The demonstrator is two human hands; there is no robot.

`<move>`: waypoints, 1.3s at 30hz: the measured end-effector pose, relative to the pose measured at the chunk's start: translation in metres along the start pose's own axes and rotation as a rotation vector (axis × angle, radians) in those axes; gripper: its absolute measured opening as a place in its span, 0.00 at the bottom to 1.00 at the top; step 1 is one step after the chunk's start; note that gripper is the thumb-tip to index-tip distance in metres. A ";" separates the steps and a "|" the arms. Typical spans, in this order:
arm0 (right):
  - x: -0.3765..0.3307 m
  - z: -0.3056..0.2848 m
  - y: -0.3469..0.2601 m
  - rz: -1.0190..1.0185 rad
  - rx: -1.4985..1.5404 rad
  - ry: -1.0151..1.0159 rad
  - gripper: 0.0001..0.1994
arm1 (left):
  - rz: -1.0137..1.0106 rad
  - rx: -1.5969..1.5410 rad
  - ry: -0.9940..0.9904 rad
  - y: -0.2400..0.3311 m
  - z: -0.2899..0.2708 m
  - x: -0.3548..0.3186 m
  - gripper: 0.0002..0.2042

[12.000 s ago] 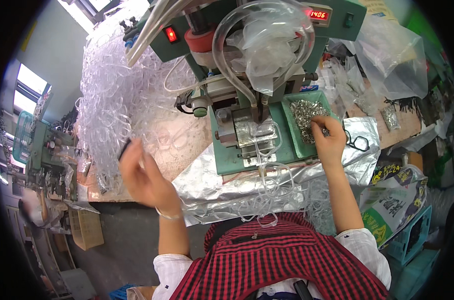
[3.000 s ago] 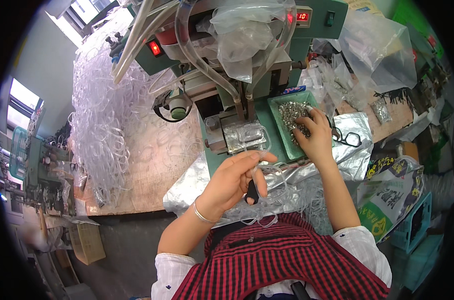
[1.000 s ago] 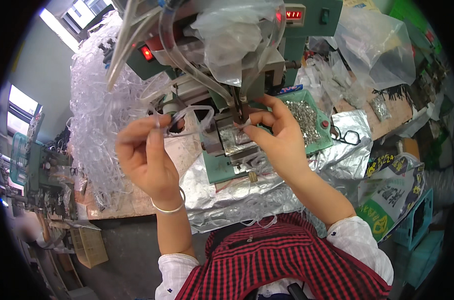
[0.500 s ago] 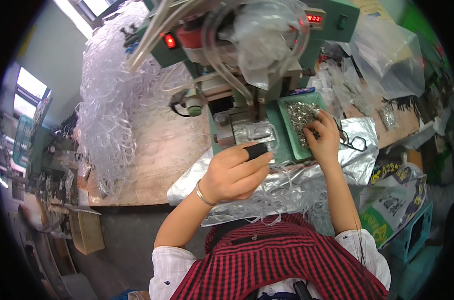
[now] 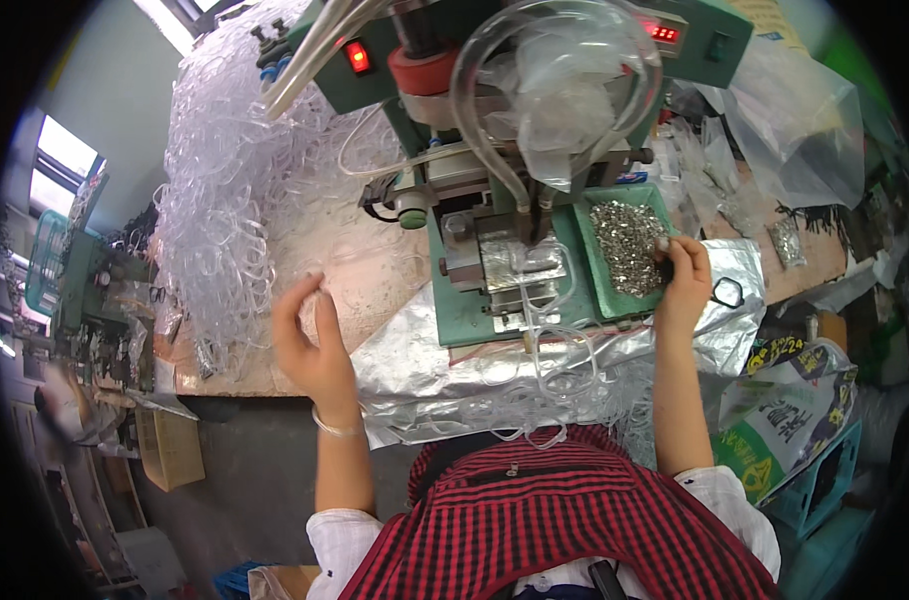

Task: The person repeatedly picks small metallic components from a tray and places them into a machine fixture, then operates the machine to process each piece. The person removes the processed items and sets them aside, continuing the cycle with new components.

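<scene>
My left hand (image 5: 315, 345) is over the worktable, left of the green press machine (image 5: 455, 325). Its fingers and thumb are apart, with nothing between them. My right hand (image 5: 683, 285) is at the right rim of a green tray (image 5: 602, 300), fingers bent together; what they pinch, if anything, is too small to make out. Small shiny metal pieces (image 5: 625, 240) fill much of the tray. A clear plastic strap loop (image 5: 545, 375) lies at the machine's foil-covered work block (image 5: 510, 262) and hangs down in front of it.
A big heap of clear plastic straps (image 5: 220, 190) covers the table's left side. Silver foil (image 5: 405, 350) lies under the machine. Black-handled scissors (image 5: 728, 292) rest beside the tray. Clear bags (image 5: 795, 130) stand at right; more straps (image 5: 620, 400) gather at the front edge.
My left hand has moved left, away from the work block, and its fingers have spread. My right hand has shifted from over the metal pieces to the tray's right rim.
</scene>
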State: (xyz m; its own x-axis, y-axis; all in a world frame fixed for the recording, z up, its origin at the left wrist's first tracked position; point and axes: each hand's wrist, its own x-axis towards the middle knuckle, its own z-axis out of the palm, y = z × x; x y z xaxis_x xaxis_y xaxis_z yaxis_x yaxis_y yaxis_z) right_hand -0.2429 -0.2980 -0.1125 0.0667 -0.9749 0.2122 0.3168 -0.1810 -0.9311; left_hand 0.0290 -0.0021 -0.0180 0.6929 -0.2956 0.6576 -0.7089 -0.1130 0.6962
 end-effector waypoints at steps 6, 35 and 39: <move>-0.002 0.054 -0.008 -0.089 -0.230 -0.179 0.07 | 0.317 0.566 -0.336 -0.116 0.052 0.046 0.19; -0.038 0.124 -0.087 0.159 0.050 -0.612 0.25 | 0.011 -0.809 -0.152 0.070 0.042 0.029 0.10; -0.048 0.133 -0.091 0.232 0.152 -0.578 0.26 | 0.051 -0.662 -0.161 0.077 0.059 0.055 0.08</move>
State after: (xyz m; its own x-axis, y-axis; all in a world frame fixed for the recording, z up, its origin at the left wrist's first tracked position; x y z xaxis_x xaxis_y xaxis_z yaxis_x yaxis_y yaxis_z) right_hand -0.1489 -0.2175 0.0012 0.6356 -0.7518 0.1757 0.3609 0.0882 -0.9284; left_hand 0.0043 -0.0826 0.0551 0.5966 -0.4283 0.6787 -0.4746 0.4936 0.7288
